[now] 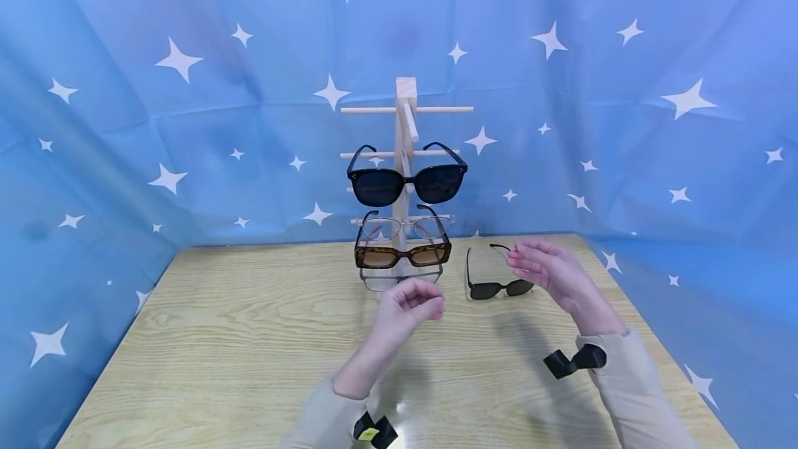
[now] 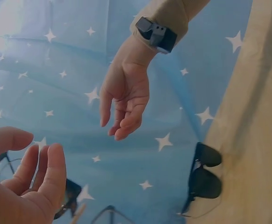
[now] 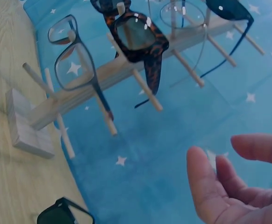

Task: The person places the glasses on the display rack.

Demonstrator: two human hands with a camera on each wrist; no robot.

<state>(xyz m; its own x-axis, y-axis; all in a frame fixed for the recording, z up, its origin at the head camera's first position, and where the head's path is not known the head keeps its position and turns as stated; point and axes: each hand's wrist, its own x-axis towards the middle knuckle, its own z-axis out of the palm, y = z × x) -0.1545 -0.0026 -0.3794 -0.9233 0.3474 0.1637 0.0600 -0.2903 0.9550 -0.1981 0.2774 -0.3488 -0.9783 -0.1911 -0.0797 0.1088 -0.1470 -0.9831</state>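
Observation:
A wooden eyewear stand (image 1: 406, 92) rises at the back middle of the table. On its pegs, from the top down, hang black sunglasses (image 1: 440, 186), thin-rimmed glasses (image 1: 414, 229), tortoiseshell sunglasses (image 1: 379, 258) and dark-framed clear glasses (image 3: 75, 65). My left hand (image 1: 405, 310) hovers in front of the lowest pair, its fingers loosely bent and holding nothing; the left wrist view shows a gap between thumb and fingertips. My right hand (image 1: 551, 272) is raised above another pair of black sunglasses (image 1: 489, 290) lying on the table right of the stand. It holds nothing and hides part of that pair.
The wood-grain table (image 1: 237, 345) extends to the front and both sides. A blue curtain with white stars (image 1: 262, 123) hangs behind and around it. Upper pegs (image 1: 445, 109) on the stand bear no glasses. The stand's square base (image 3: 28, 126) rests on the tabletop.

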